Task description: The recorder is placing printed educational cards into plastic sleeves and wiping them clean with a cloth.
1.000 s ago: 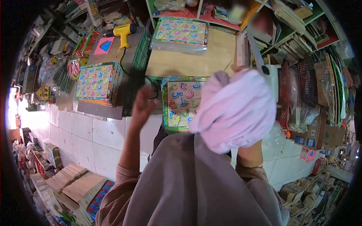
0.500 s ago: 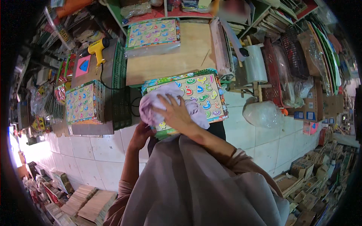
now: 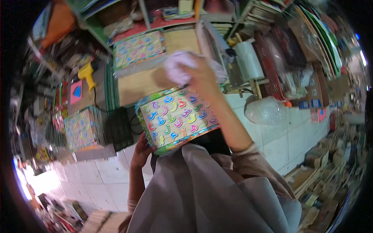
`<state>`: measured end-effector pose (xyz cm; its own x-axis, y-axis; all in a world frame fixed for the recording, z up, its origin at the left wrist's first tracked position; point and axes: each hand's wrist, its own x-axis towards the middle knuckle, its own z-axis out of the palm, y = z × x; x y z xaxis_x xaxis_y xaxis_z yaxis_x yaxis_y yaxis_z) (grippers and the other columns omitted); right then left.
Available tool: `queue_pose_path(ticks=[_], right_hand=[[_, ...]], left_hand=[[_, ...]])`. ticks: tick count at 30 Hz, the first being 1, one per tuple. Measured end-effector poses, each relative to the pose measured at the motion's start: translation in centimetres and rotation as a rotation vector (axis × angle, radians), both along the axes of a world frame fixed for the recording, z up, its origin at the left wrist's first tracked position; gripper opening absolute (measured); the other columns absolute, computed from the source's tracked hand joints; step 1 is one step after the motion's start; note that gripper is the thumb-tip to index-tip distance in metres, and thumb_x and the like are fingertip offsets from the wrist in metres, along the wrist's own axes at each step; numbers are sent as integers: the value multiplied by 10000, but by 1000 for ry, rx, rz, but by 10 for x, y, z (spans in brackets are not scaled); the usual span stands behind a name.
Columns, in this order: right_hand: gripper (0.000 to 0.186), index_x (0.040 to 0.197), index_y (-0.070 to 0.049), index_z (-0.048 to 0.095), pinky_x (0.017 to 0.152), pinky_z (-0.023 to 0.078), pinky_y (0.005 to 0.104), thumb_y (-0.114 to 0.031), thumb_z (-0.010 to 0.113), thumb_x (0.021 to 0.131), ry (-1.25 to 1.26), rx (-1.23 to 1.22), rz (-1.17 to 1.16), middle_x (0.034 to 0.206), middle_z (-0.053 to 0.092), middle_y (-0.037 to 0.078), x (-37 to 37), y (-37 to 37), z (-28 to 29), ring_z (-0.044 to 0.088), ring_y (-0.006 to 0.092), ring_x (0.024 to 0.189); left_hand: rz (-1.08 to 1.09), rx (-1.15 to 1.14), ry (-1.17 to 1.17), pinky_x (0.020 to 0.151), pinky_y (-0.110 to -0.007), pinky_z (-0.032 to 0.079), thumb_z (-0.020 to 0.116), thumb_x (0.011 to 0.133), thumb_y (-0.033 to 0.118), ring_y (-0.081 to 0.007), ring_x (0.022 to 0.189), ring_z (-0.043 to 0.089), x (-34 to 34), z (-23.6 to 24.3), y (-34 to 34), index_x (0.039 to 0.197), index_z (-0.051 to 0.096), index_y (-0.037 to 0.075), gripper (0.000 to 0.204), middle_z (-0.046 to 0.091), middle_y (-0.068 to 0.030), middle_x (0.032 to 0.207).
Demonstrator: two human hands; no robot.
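Observation:
A stack of alphabet puzzle boards (image 3: 171, 134) with raised, brightly coloured letters rests at my lap, tilted a little. At its near left corner my left hand (image 3: 143, 150) grips the edge, its fingers partly hidden by the board. My right hand (image 3: 202, 73), blurred by motion, is closed around a bunched pale lilac cloth (image 3: 179, 66). The cloth is above the worktable (image 3: 134, 87), past the stack's far edge, and my forearm crosses over the stack's right side.
More puzzle boards lie on the table's far left (image 3: 140, 46) and in a pile on the left (image 3: 79, 130). A yellow heat gun (image 3: 88, 75) lies behind that pile. A roll of clear film (image 3: 249, 60) and a stuffed plastic bag (image 3: 266, 110) are at the right.
My right hand has lifted the cloth off the board and carried it forward over the table, uncovering the letters. My left hand stays at the corner. The view has turned slightly.

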<state>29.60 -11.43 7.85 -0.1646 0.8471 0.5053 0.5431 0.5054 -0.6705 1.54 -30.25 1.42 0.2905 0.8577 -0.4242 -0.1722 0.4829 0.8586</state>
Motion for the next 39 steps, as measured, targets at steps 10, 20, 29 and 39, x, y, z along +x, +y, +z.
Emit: queue_pose_path(ticks=[10,20,29,39], right_hand=[[380,973,-14,577,757,442,299,-199,695,662,201,-288,584,960,590,122,47,-41,11,572,221,875],[233,980,-113,539,608,442,329,-178,564,758,687,-1202,-615,882,569,30,270,-57,-290,514,149,780],[350,1105,-58,498,637,451,342,-149,548,770,1306,-1084,-762,954,541,63,241,3,-391,517,191,787],[133,821,-40,606,631,456,299,17,576,706,345,-39,-779,816,602,108,229,7,-172,579,228,698]], left_hand=[[-47,-60,226,820,-305,396,585,651,-75,-186,1052,432,11,16,8,1247,297,54,675,447,-69,1170],[-210,-133,573,871,-306,375,586,643,-61,-205,1060,435,15,9,28,1211,321,35,634,445,-101,1168],[-406,-276,627,868,-326,382,628,618,-46,-223,1081,436,18,36,59,1253,261,27,738,446,-126,1188],[5,472,615,899,-319,354,593,749,86,-205,1104,409,102,93,163,1272,296,52,603,429,-122,1185]])
